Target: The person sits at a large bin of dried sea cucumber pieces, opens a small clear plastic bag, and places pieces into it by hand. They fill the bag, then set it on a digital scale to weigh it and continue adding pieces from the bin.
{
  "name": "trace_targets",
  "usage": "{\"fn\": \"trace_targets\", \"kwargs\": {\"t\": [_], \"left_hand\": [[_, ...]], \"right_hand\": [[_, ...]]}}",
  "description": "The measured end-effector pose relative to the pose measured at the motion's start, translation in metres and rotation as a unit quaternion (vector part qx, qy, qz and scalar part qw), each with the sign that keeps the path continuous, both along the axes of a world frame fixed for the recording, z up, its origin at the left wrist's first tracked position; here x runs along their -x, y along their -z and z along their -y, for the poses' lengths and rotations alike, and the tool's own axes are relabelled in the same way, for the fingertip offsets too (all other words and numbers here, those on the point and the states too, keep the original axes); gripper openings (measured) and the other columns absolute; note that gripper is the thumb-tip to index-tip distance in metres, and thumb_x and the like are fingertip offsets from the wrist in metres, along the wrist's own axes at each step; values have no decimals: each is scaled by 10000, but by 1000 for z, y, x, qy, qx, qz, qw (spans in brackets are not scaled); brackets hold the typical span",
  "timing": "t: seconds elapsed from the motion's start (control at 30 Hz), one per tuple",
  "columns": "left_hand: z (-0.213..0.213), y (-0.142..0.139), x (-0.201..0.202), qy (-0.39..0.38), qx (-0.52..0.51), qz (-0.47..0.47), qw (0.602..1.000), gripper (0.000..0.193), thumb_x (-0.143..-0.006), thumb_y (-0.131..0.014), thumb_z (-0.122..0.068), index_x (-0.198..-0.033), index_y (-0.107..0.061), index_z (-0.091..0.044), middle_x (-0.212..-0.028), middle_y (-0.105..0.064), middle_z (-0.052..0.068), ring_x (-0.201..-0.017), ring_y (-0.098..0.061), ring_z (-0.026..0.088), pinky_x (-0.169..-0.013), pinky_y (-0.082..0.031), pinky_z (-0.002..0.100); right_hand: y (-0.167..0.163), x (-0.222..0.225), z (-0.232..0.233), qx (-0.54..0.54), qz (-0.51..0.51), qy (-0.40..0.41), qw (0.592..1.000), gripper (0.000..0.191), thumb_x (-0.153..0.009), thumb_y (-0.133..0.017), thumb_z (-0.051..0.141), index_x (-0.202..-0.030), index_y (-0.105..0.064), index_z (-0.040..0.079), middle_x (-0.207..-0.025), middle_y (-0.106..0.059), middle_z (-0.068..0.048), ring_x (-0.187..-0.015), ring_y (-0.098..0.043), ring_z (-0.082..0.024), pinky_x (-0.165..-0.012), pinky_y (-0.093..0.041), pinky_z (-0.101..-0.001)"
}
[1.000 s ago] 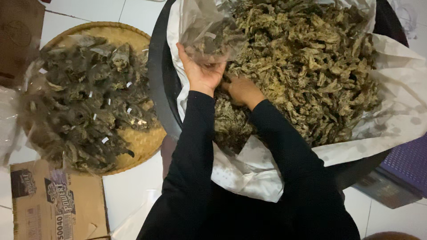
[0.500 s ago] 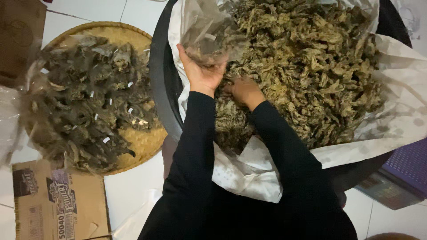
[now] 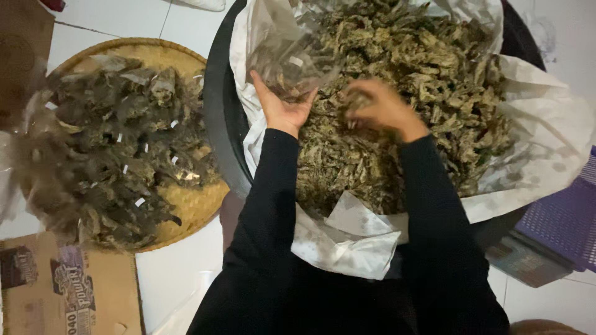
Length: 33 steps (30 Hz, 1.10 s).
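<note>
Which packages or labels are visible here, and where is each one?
Flat brown cardboard box, bottom left: colourful printed panel.
Clear plastic bag, held by left hand: holds dried leaves.
Filled clear packets on round woven tray: small white tags.

We only get one view here, a head cam looking pretty much straight down from above the person's shoulders. We see black sleeves running up from the bottom edge to the left hand and right hand, so the lens sits close, right over the lap. The tub fills the upper middle and gets cut off at the top, the tray sits on the left, the box in the bottom left corner. No second view to overlap with.
</note>
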<state>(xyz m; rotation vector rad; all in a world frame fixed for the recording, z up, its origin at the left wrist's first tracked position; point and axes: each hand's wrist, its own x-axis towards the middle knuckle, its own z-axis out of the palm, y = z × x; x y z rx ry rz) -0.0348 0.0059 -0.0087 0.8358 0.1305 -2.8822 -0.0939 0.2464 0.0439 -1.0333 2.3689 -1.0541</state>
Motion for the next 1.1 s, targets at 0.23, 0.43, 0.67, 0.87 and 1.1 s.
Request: {"fn": "trace_targets", "kwargs": {"t": [0.23, 0.43, 0.67, 0.87, 1.1], "left_hand": [[-25, -2, 5, 42, -20, 88, 995, 1061, -849, -656, -727, -1642, -152, -233, -1640, -196, 227, -1529, -290, 460, -1223, -343, 640], [-34, 19, 8, 59, 15, -110, 992, 1040, -786, -575, -781, -1569, -320, -145, -1562, -391, 176, -1395, -433, 414, -1100, -410, 645], [-32, 24, 11, 34, 14, 18, 999, 980, -866, -525, -795, -1588, -304, -170, -1572, -400, 196, -1408, -457, 404, -1143, -434, 589], [-33, 23, 10, 36, 30, -25, 999, 1067, -805, -550, -811, -1603, -275, -158, -1576, -375, 173, -1397, -439, 383, -1137, -393, 574], [-38, -12, -5, 98, 102, 99, 985, 1072, -788, -417, -859, -1639, -67, -309, -1693, -77, 149, -1526, -189, 438, -1160, -299, 729]], "right_hand": [[-96, -16, -4, 447, 74, 134, 881, 338, -1069, -765, -42, -1302, -616, 154, -1175, -630, -45, -1042, -685, -195, -787, -629, -345], [-104, -36, 44, 361, -100, 139, 917, 407, -1028, -786, 37, -1325, -566, 207, -1243, -639, -38, -1113, -717, -222, -864, -661, -381], [-101, -40, 59, 76, -320, 46, 943, 616, -906, -866, 76, -1404, -542, 237, -1386, -588, -127, -1326, -608, -336, -1130, -532, -477], [-124, -30, 51, 24, -254, -27, 967, 842, -783, -918, 136, -1461, -419, 120, -1410, -543, -162, -1304, -582, -341, -1084, -514, -466], [-134, -20, 51, -61, -213, 24, 975, 440, -852, -905, 266, -1112, -632, 41, -1022, -718, -107, -930, -718, -236, -820, -584, -399]]}}
